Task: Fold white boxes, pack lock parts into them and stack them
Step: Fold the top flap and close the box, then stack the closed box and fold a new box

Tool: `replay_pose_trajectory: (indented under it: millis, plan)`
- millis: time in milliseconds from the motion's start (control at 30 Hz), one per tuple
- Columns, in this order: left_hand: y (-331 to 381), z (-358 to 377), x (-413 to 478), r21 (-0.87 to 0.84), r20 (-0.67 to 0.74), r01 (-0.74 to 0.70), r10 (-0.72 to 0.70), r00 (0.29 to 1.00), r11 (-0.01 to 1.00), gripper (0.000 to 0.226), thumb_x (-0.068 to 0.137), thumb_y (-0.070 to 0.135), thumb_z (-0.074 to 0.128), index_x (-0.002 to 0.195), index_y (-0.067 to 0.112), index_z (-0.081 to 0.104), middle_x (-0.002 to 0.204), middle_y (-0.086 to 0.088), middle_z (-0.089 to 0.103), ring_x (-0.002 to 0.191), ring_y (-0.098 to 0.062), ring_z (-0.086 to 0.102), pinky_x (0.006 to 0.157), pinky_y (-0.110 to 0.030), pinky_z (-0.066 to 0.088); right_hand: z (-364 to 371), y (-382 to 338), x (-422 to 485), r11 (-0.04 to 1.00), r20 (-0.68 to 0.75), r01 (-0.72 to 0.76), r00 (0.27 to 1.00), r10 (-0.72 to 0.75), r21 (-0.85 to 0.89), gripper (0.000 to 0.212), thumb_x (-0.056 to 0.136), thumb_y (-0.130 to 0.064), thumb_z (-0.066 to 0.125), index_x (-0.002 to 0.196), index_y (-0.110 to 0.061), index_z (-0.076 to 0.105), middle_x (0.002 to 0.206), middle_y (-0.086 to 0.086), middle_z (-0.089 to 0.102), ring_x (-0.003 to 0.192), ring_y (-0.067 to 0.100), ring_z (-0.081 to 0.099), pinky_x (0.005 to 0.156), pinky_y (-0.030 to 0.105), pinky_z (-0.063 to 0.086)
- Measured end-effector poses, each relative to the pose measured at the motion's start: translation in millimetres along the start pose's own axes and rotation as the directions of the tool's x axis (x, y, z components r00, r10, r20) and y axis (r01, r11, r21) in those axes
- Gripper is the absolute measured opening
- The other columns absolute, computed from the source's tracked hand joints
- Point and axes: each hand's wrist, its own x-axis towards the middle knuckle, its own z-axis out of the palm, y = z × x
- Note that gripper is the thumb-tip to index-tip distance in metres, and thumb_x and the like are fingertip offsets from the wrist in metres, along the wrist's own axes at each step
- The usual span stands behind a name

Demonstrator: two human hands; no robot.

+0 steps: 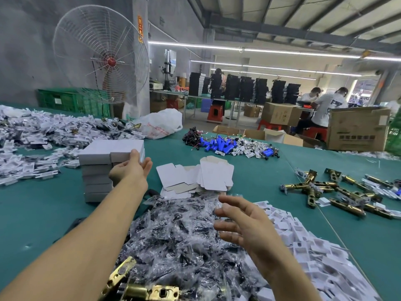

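Observation:
A stack of folded white boxes (97,170) stands on the green table (43,209) at left centre. My left hand (132,168) touches the near end of the topmost box (121,149) with straight fingers. My right hand (240,222) hovers open, fingers spread, over a heap of clear plastic bags with dark lock parts (184,240). Flat unfolded white box blanks (199,177) lie just beyond that heap. Brass latch bolts (338,192) are scattered at the right, and one brass latch (138,287) lies at the bottom edge.
White plastic inserts (303,242) are piled at the lower right, and more white parts (43,135) cover the far left. Blue batteries with wires (227,144) and a white plastic bag (160,123) lie further back. A large fan (102,55), cardboard cartons (355,129) and seated workers (325,107) are beyond the table.

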Motion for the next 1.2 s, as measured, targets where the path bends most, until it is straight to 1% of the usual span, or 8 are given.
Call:
replay_pose_trajectory:
  millis: [233,367,467,567,667,767,967,1200]
  plan:
    - [-7.2,0.2,-3.4,0.046,-0.012,-0.17,0.171,0.985,0.984,0.018,0.098,0.019,0.065,0.093,0.007,0.052,0.079,-0.01,0.065,0.052,-0.012,0.066,0.05,-0.021,0.055,-0.3,8.0,3.6,0.988,-0.034,-0.039,0.999,0.035,-0.148,0.014,0.094,-0.022,0.064,0.108,-0.026,0.069,0.096,0.002,0.073,0.073,0.014,0.069,0.061,0.024,0.053]
    - [-33.0,-2.2,-30.9,0.409,0.41,-0.371,0.196,0.891,0.834,0.019,0.099,0.026,0.061,0.087,0.012,0.055,0.077,-0.007,0.064,0.047,-0.008,0.063,0.048,-0.026,0.056,-1.5,23.7,6.3,0.891,-0.055,-0.041,0.998,0.018,-0.453,0.023,0.096,-0.028,0.061,0.118,-0.023,0.063,0.101,-0.004,0.067,0.078,0.006,0.064,0.064,0.02,0.049]
    - [-53.0,5.5,-51.1,0.58,0.75,-0.699,0.059,0.658,0.418,0.014,0.093,0.03,0.068,0.083,0.023,0.063,0.086,0.006,0.066,0.077,-0.014,0.067,0.075,-0.037,0.059,-2.2,32.4,7.6,0.766,-0.061,-0.003,0.997,-0.048,-0.643,0.025,0.096,-0.031,0.058,0.121,-0.026,0.061,0.094,-0.015,0.063,0.077,-0.004,0.062,0.059,0.005,0.044]
    - [-71.8,17.8,-64.7,0.388,0.912,-0.912,-0.086,0.401,-0.131,0.022,0.091,0.035,0.068,0.112,0.032,0.065,0.124,0.007,0.058,0.118,-0.018,0.051,0.091,-0.038,0.049,-2.8,36.0,10.3,0.705,-0.06,0.024,0.994,-0.094,-0.709,0.027,0.097,-0.031,0.056,0.123,-0.026,0.06,0.086,-0.022,0.056,0.07,-0.012,0.055,0.054,0.0,0.038]
    - [-87.8,27.5,-67.1,0.267,0.907,-0.921,-0.248,0.34,-0.285,0.052,0.092,0.034,0.067,0.141,0.029,0.05,0.149,0.005,0.044,0.138,-0.019,0.035,0.103,-0.041,0.042,-3.6,39.0,13.4,0.678,-0.062,0.031,0.992,-0.113,-0.734,0.027,0.096,-0.03,0.057,0.123,-0.026,0.062,0.084,-0.024,0.055,0.074,-0.015,0.052,0.056,-0.001,0.037]
    - [-100.3,31.1,-67.2,0.252,0.879,-0.874,-0.281,0.386,-0.415,0.047,0.098,0.031,0.059,0.143,0.026,0.047,0.147,0.001,0.048,0.135,-0.024,0.043,0.101,-0.041,0.043,-4.2,40.9,14.6,0.678,-0.063,0.029,0.992,-0.11,-0.734,0.026,0.095,-0.03,0.058,0.12,-0.026,0.064,0.085,-0.021,0.059,0.076,-0.012,0.056,0.058,0.002,0.038]
    - [-105.3,25.9,-62.8,0.277,0.905,-0.796,-0.131,0.404,-0.539,0.019,0.102,0.011,0.049,0.109,0.015,0.066,0.112,-0.009,0.068,0.103,-0.032,0.063,0.074,-0.037,0.048,-5.5,44.0,16.7,0.703,-0.073,0.004,0.994,-0.079,-0.711,0.023,0.094,-0.03,0.058,0.116,-0.027,0.064,0.086,-0.015,0.065,0.077,0.001,0.065,0.076,0.024,0.054]
    - [-96.3,26.3,-55.7,0.408,0.884,-0.854,-0.096,0.458,-0.323,0.02,0.102,0.023,0.053,0.102,0.025,0.073,0.106,-0.002,0.067,0.096,-0.029,0.06,0.071,-0.031,0.04,-6.1,44.6,15.2,0.717,-0.086,-0.008,0.994,-0.072,-0.697,0.023,0.093,-0.031,0.058,0.116,-0.028,0.064,0.086,-0.014,0.067,0.066,-0.003,0.065,0.059,0.014,0.046]
